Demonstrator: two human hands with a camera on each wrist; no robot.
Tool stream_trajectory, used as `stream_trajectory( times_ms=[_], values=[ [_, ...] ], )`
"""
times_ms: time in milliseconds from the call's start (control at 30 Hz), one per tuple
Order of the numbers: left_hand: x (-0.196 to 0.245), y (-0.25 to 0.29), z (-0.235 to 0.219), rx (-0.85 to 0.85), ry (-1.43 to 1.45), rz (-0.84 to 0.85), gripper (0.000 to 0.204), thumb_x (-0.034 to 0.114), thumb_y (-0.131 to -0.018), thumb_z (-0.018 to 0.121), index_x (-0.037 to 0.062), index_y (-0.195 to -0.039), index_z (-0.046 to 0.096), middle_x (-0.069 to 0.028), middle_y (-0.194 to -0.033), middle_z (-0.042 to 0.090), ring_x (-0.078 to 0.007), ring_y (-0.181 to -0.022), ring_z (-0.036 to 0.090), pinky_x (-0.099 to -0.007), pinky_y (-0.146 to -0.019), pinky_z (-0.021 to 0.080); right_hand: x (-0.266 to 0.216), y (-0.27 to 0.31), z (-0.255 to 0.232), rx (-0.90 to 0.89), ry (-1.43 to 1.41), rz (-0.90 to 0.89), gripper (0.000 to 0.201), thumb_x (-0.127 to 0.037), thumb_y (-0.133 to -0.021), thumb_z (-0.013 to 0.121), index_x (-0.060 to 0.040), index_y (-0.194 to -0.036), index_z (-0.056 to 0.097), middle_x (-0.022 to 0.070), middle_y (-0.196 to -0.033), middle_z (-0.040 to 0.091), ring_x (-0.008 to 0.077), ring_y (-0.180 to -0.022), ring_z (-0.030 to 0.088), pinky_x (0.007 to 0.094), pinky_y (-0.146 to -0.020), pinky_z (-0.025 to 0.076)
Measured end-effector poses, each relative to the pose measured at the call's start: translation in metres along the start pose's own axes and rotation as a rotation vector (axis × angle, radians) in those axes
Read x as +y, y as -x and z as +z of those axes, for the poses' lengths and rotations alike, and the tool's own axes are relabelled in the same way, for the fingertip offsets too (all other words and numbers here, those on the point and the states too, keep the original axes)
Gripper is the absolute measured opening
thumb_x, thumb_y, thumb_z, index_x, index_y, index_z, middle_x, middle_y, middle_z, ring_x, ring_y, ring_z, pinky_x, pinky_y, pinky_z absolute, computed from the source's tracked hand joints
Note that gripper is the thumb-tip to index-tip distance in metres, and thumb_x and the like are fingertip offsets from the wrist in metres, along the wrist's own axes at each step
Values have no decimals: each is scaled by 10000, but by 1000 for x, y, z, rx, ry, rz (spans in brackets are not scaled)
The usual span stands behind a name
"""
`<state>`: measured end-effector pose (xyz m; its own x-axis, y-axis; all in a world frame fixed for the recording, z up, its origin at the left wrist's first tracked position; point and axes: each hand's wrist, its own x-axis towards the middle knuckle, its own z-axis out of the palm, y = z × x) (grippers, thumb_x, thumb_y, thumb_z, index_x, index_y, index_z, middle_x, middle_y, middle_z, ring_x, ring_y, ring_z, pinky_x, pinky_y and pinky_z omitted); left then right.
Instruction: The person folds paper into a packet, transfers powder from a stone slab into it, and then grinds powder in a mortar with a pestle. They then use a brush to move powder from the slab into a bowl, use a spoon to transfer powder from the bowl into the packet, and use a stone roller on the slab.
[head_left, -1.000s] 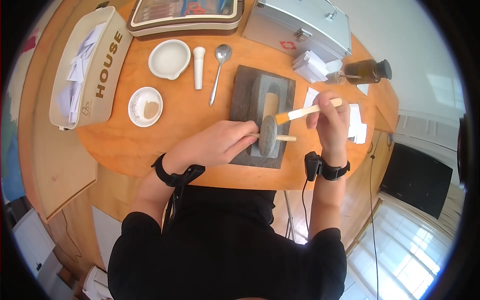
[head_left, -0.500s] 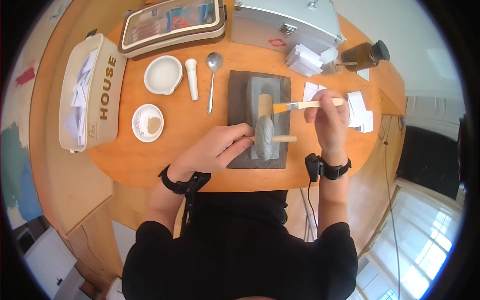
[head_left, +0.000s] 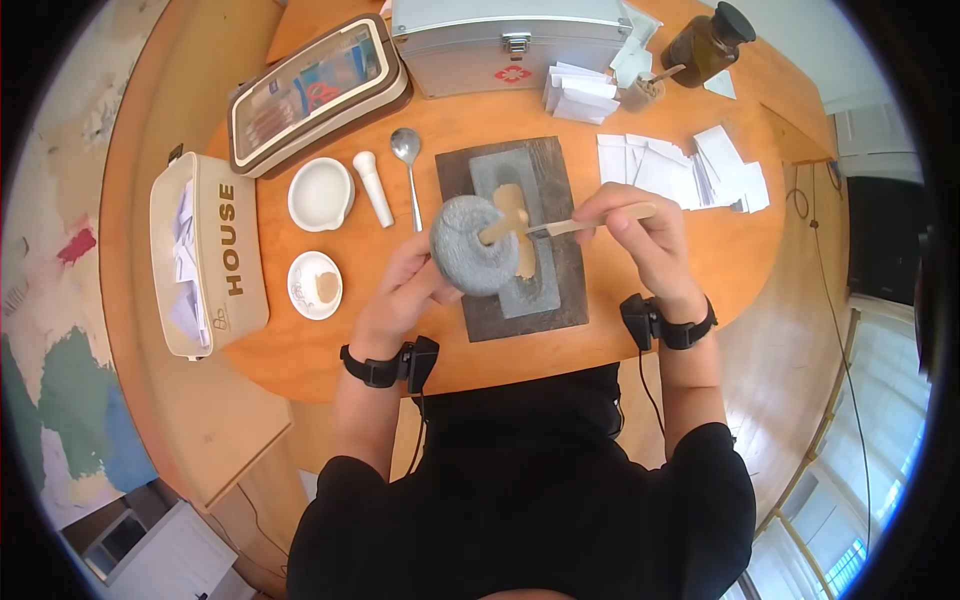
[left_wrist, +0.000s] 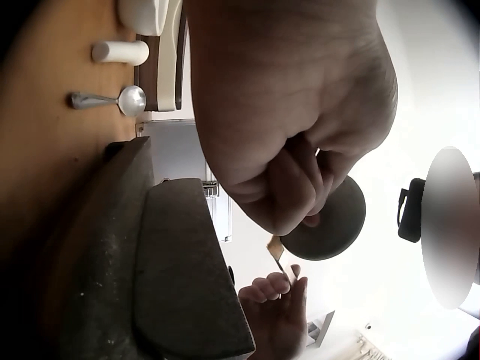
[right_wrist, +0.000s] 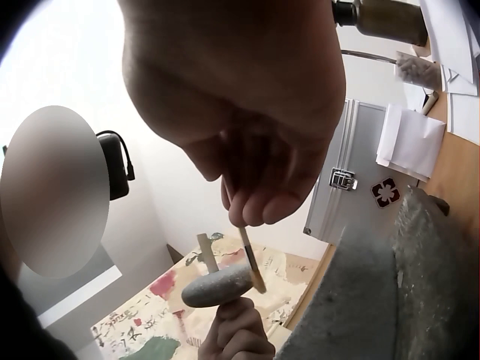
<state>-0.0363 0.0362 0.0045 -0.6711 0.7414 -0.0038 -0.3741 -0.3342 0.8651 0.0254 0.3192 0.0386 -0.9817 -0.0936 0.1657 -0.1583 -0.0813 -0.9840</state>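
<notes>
A round stone wheel (head_left: 468, 245) with a wooden handle through its centre is held up and tilted by my left hand (head_left: 400, 290), which grips it from the near left side. My right hand (head_left: 650, 245) pinches a flat brush (head_left: 600, 219), its tip at the wheel's right side near the handle. Below lies a grey stone trough (head_left: 540, 290) with tan powder (head_left: 508, 197) in its hollow, on a dark slab (head_left: 575, 280). In the right wrist view the brush (right_wrist: 246, 244) touches or nearly touches the wheel (right_wrist: 217, 288).
A white mortar (head_left: 320, 194), pestle (head_left: 373, 189), spoon (head_left: 406, 146) and small dish with powder (head_left: 301, 285) stand left. Behind are a metal case (head_left: 460, 50), folded papers (head_left: 582, 95) and a brown jar (head_left: 705, 48). Paper sheets (head_left: 665, 175) lie right, a HOUSE bin (head_left: 240, 280) far left.
The left hand has lifted the wheel out of the trough to the left and turned its flat face upward. The brush has moved from the trough's edge to the wheel. The head view has shifted.
</notes>
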Motion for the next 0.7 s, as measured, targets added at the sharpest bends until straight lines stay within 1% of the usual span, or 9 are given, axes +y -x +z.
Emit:
stream_trajectory(
  times_ms=[67, 167, 267, 300, 367, 467, 567, 667, 700],
  values=[
    [-6, -5, -4, 8, 72, 2, 258, 163, -1027, 456, 20, -1220, 551, 68, -689, 376, -36, -559, 292, -222, -507, 220, -1, 7, -1, 85, 31, 12, 217, -99, -995, 530, 52, -1078, 663, 121, -1004, 674, 172, -845, 655, 298, -776, 522],
    [-12, -13, -9, -14, 146, -24, 204, 175, -1034, 456, 34, -1142, 556, 71, -663, 313, -34, -546, 261, -226, -498, 200, -8, 18, -2, 106, 44, -18, 207, -88, -990, 531, 51, -1061, 667, 118, -1000, 675, 166, -843, 653, 295, -767, 519],
    [-12, -19, -6, -35, 177, -49, 179, 192, -1035, 467, 45, -1093, 552, 68, -658, 295, -39, -543, 260, -228, -497, 199, -12, 23, -2, -1, -48, -92, 198, -81, -985, 538, 51, -1062, 664, 112, -988, 678, 159, -854, 649, 288, -770, 517],
    [-12, -21, -4, -40, 185, -56, 175, 198, -1035, 473, 48, -1082, 551, 67, -657, 295, -41, -542, 263, -228, -497, 199, -14, 22, -2, -48, -31, -114, 196, -81, -984, 541, 51, -1062, 662, 112, -984, 678, 162, -857, 650, 287, -771, 517],
    [-12, -22, -2, -17, 196, -92, 180, 200, -1032, 477, 49, -1098, 546, 65, -657, 295, -44, -544, 266, -228, -497, 202, -16, 18, 0, -144, 7, -160, 192, -81, -980, 547, 52, -1062, 658, 112, -975, 678, 168, -862, 652, 285, -771, 517],
    [-13, -19, -6, 2, 234, -121, 201, 207, -1029, 476, 46, -1137, 529, 60, -659, 301, -47, -546, 275, -226, -500, 207, -7, 24, 3, 75, -14, -15, 189, -86, -982, 544, 42, -1062, 657, 109, -961, 678, 168, -872, 652, 284, -775, 513],
    [-16, -14, -12, -10, 308, -112, 237, 194, -1022, 459, 40, -1198, 501, 54, -663, 313, -48, -538, 281, -223, -491, 207, -4, 26, -3, 64, -33, 28, 190, -95, -989, 537, 37, -1052, 658, 107, -975, 676, 161, -886, 649, 282, -783, 511],
    [-21, -10, -22, -58, 399, -126, 294, 164, -1004, 448, 34, -1267, 470, 50, -669, 324, -46, -521, 285, -217, -472, 200, -6, 24, -1, -48, -83, -54, 195, -98, -998, 524, 35, -1057, 653, 96, -976, 669, 149, -879, 643, 278, -780, 514],
    [-21, -11, -24, -79, 430, -133, 317, 154, -997, 445, 33, -1290, 460, 48, -671, 328, -46, -515, 287, -215, -465, 196, -5, 23, 2, 34, -52, -72, 195, -100, -999, 522, 34, -1060, 650, 92, -975, 667, 148, -871, 641, 275, -776, 513]
  ],
)
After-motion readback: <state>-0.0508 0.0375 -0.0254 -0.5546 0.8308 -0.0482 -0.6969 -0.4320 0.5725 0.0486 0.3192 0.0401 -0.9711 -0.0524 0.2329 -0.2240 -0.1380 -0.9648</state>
